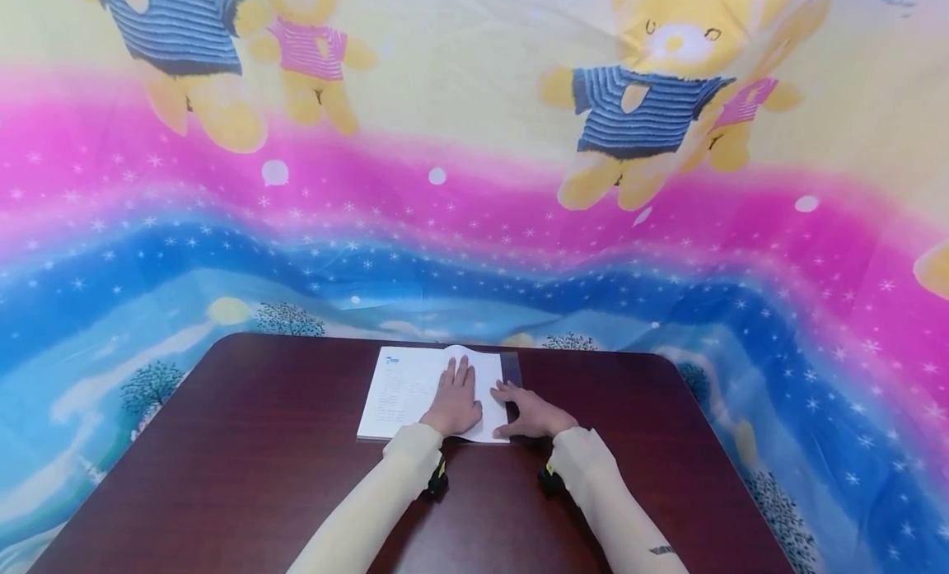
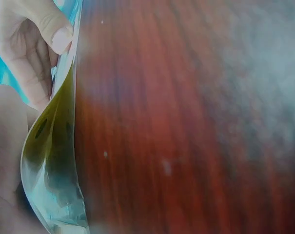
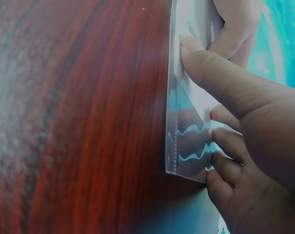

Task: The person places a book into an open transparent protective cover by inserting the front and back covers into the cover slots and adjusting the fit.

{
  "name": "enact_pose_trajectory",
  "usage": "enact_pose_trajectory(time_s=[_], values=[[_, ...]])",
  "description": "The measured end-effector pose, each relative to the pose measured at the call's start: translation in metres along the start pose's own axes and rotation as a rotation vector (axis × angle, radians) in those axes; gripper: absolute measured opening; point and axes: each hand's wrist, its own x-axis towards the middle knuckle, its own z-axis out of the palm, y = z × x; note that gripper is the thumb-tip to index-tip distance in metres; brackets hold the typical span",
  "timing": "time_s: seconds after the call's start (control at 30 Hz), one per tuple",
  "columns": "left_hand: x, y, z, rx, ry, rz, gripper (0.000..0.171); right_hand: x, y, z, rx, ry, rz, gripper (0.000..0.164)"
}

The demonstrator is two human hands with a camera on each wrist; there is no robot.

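A white booklet (image 1: pixel 404 393) with printed lines and a small blue mark lies open near the table's far edge. My left hand (image 1: pixel 454 397) rests on its right-hand page with straight fingers pointing away. At the right border, my right hand (image 1: pixel 537 413) touches the page with thumb and fingers spread apart. A clear plastic cover (image 3: pixel 191 141) shows under that hand in the right wrist view; the thumb presses near its edge and the fingertips meet its outer side. In the left wrist view, a sheet (image 2: pixel 52 141) bulges up in a curve beside the left hand.
The dark reddish-brown table (image 1: pixel 282 475) has rounded far corners. Behind it hangs a cloth backdrop (image 1: pixel 474 187) printed with bears and snowflakes. Black bands with yellow marks (image 1: pixel 437 479) sit at both wrists.
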Motion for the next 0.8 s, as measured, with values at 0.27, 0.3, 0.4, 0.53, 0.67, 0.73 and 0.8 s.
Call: enact_pose_trajectory(time_s=[0.27,0.3,0.4,0.53,0.67,0.73,0.8], values=[[-0.002,0.006,-0.001,0.001,-0.009,0.007,0.062,-0.002,-0.002,0.0,0.006,0.003,-0.023,0.083],[-0.002,0.007,-0.002,-0.008,-0.008,0.01,0.062,-0.002,-0.002,0.0,0.005,0.002,-0.029,0.083],[-0.001,0.007,0.002,-0.045,0.02,0.032,0.063,-0.002,-0.003,-0.001,-0.011,-0.002,-0.033,0.082],[0.0,0.01,0.002,-0.063,0.026,0.037,0.064,-0.002,-0.003,-0.001,-0.024,-0.005,-0.04,0.082],[0.001,0.014,-0.003,-0.032,0.001,0.009,0.065,-0.002,-0.002,0.0,-0.028,-0.006,-0.056,0.081],[0.002,0.014,-0.002,-0.025,-0.007,0.003,0.067,-0.001,-0.002,0.0,-0.03,-0.007,-0.056,0.081],[0.003,0.014,-0.001,-0.037,-0.009,-0.001,0.068,-0.001,-0.001,0.0,-0.032,-0.006,-0.058,0.082]])
